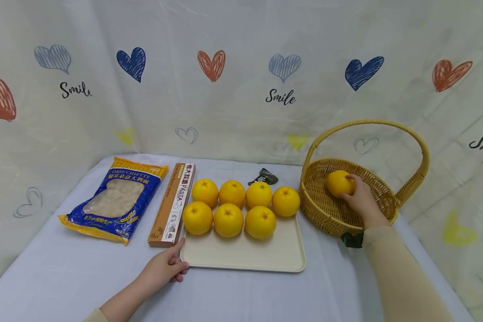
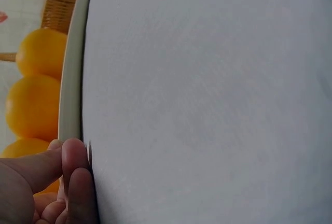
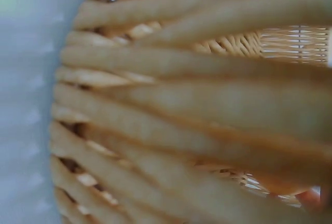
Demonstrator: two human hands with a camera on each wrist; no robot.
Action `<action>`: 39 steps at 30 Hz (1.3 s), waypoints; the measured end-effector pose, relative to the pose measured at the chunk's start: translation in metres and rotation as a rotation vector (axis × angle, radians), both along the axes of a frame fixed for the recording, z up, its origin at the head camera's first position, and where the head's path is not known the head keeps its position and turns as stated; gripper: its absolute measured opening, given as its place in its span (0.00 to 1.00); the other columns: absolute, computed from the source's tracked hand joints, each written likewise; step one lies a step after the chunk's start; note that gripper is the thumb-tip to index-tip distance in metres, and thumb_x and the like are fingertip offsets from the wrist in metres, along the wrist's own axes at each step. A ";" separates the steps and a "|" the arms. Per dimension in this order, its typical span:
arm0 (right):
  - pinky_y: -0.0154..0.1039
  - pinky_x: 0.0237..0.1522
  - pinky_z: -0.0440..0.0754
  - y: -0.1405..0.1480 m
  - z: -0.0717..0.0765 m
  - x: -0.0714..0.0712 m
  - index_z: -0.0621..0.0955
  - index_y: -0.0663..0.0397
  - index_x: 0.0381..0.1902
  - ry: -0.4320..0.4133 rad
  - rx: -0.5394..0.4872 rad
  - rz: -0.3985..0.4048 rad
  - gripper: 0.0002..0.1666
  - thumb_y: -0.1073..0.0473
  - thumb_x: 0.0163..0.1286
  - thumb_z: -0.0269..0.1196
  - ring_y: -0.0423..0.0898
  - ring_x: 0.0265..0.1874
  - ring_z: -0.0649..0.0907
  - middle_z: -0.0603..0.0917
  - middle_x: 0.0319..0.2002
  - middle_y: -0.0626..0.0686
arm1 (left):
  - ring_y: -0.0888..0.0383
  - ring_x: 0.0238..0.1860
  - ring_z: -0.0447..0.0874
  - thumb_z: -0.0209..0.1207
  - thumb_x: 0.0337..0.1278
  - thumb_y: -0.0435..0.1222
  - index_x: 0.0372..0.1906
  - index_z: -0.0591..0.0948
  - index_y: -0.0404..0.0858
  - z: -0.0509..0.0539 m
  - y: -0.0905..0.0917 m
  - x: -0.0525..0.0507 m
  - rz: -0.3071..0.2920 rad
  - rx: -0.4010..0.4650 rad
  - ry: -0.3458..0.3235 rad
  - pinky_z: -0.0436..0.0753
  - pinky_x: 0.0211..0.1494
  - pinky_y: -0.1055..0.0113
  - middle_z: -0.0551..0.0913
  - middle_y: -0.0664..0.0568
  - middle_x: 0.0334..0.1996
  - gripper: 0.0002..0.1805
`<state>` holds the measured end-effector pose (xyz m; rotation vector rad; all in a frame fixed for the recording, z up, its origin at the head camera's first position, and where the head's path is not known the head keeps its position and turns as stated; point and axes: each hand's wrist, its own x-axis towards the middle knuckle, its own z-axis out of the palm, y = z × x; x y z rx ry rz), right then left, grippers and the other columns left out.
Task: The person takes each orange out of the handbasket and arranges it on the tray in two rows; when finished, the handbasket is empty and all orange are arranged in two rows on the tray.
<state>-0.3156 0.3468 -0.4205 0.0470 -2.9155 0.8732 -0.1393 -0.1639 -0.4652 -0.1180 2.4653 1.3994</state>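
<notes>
My right hand [image 1: 363,201] grips an orange [image 1: 337,184] inside a woven basket [image 1: 319,219] with a tall handle. The right wrist view is mostly filled by blurred basket weave [image 3: 171,68]; a bit of the orange [image 3: 282,184] shows low at the right. At the front left corner of a cream tray [image 1: 245,258], my left hand [image 1: 161,270] holds the edge. Close up in the left wrist view, its thumb and fingers [image 2: 75,154] pinch the tray's rim [image 2: 72,79]. Several oranges [image 1: 228,220] sit in two rows on the tray's back part.
Left of the tray lies a long pasta box [image 1: 165,214], with a blue and yellow orecchiette bag [image 1: 116,197] beyond it. A small dark wrapped packet [image 1: 265,177] lies behind the oranges. Something dark green [image 1: 352,240] hangs at the basket's front.
</notes>
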 end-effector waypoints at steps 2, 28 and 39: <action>0.66 0.57 0.56 -0.001 0.001 -0.001 0.56 0.65 0.64 0.000 0.002 -0.005 0.37 0.58 0.63 0.59 0.73 0.59 0.57 0.56 0.59 0.79 | 0.61 0.18 0.75 0.60 0.53 0.35 0.68 0.57 0.36 0.000 0.000 -0.001 0.004 -0.009 0.001 0.76 0.23 0.68 0.80 0.54 0.19 0.38; 0.69 0.52 0.60 -0.003 0.003 0.002 0.55 0.56 0.68 -0.081 -0.038 0.008 0.38 0.50 0.66 0.55 0.75 0.55 0.59 0.45 0.62 0.76 | 0.61 0.17 0.75 0.61 0.51 0.35 0.68 0.57 0.35 0.003 -0.001 -0.001 0.001 -0.019 -0.007 0.74 0.22 0.68 0.79 0.54 0.18 0.39; 0.69 0.51 0.60 -0.004 0.003 0.002 0.54 0.56 0.68 -0.107 -0.063 0.010 0.39 0.49 0.66 0.54 0.77 0.55 0.58 0.43 0.63 0.77 | 0.61 0.17 0.75 0.60 0.52 0.35 0.68 0.57 0.34 0.004 0.000 0.000 0.001 -0.012 -0.011 0.75 0.22 0.68 0.79 0.54 0.18 0.39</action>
